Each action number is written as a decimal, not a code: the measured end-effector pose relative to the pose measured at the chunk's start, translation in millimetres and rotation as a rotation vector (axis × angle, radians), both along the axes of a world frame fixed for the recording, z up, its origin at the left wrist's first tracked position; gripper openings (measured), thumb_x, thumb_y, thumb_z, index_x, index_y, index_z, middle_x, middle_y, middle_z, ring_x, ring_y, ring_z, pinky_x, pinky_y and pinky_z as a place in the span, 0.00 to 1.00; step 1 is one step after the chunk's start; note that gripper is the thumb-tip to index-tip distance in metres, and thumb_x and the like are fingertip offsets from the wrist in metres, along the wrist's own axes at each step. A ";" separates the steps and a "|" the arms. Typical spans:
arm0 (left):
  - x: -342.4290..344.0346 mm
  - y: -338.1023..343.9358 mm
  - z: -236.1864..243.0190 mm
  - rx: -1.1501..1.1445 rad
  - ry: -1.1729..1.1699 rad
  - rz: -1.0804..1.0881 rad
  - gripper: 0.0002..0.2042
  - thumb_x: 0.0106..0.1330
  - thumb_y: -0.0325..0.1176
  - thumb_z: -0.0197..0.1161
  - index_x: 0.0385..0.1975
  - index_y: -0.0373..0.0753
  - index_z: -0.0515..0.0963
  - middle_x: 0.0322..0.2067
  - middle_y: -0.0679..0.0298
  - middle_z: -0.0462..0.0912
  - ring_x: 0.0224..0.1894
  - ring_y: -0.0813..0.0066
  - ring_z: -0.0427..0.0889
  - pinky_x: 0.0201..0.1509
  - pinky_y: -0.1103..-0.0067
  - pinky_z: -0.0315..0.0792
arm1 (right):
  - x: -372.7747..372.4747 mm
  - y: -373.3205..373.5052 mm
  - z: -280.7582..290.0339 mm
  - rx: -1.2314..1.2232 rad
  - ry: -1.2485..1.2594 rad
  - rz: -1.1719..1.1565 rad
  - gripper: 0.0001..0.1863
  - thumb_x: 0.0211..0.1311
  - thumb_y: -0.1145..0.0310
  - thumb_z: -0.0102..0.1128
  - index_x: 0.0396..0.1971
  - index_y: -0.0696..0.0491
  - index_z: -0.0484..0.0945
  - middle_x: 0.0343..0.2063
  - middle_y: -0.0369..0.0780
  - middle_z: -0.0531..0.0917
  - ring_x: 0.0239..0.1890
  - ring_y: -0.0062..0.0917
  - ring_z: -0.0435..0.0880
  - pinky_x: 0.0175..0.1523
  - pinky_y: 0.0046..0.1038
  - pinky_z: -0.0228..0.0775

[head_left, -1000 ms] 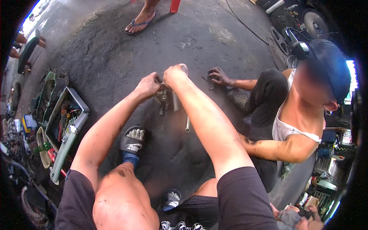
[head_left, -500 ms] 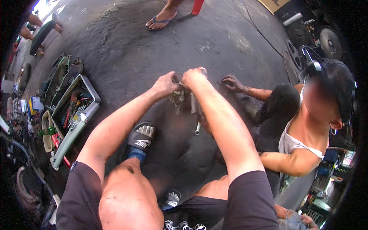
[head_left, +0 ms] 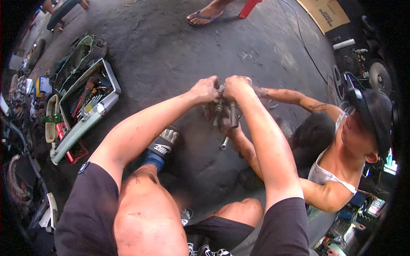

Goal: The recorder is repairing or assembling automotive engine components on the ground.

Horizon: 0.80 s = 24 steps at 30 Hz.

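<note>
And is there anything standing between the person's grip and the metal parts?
Nothing visible does: the left hand and right hand are closed over the dark metal parts. A co-worker's hand is at their lower end; whether it touches them is unclear.

A person's left hand (head_left: pixel 205 90) and right hand (head_left: pixel 237 88) are side by side, fingers curled around a greasy metal part (head_left: pixel 218 106) between and below them; the fingertips are hidden. A dark tube (head_left: pixel 234 116) shows just below the right hand, with a wrench (head_left: pixel 224 144) farther below. A co-worker's hand (head_left: pixel 226 126) is beside the tube's lower end; their other arm (head_left: pixel 285 95) reaches in from right of the right hand. Well left of the left hand lies an open toolbox (head_left: pixel 112 76); well beyond both hands, a sandalled foot (head_left: pixel 208 15) rests on the dark floor (head_left: pixel 171 47).
</note>
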State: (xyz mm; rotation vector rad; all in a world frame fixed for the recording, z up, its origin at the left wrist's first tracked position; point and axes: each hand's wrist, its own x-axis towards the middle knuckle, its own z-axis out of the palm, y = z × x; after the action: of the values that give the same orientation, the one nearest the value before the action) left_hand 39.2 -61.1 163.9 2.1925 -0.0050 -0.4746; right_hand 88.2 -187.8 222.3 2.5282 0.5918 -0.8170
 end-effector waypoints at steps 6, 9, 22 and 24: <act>-4.0 -1.3 -0.7 0.087 -0.061 0.003 0.15 0.58 0.37 0.63 0.43 0.36 0.80 0.46 0.47 0.83 0.53 0.49 0.81 0.57 0.63 0.74 | -3.5 2.3 -5.5 0.066 -0.027 0.022 0.20 0.59 0.62 0.61 0.51 0.52 0.83 0.53 0.47 0.83 0.58 0.37 0.81 0.59 0.38 0.74; -5.0 -4.2 2.4 0.095 -0.089 -0.005 0.14 0.60 0.33 0.61 0.43 0.35 0.80 0.44 0.47 0.84 0.51 0.49 0.82 0.56 0.62 0.74 | -0.3 2.3 -1.5 -0.023 0.080 -0.015 0.20 0.60 0.62 0.60 0.51 0.52 0.83 0.53 0.46 0.83 0.58 0.38 0.82 0.59 0.39 0.74; -10.1 -0.5 -2.8 0.026 -0.011 0.011 0.19 0.58 0.38 0.66 0.47 0.35 0.79 0.46 0.47 0.84 0.53 0.52 0.82 0.56 0.65 0.75 | -5.1 0.8 -6.2 -0.003 0.015 0.009 0.19 0.60 0.61 0.60 0.50 0.52 0.84 0.52 0.45 0.84 0.57 0.37 0.82 0.59 0.35 0.74; -10.3 -2.7 -4.6 -0.019 -0.075 0.012 0.20 0.57 0.39 0.67 0.47 0.35 0.79 0.45 0.47 0.84 0.52 0.52 0.82 0.56 0.65 0.75 | -6.8 -0.3 -9.8 0.059 -0.086 0.048 0.18 0.60 0.61 0.60 0.48 0.52 0.84 0.51 0.45 0.84 0.57 0.36 0.82 0.59 0.35 0.74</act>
State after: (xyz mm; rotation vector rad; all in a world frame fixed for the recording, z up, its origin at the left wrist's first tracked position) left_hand 28.9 -63.8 159.3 2.1890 -0.0365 -0.3842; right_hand 81.4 -188.1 212.6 2.5772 0.6550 -0.6791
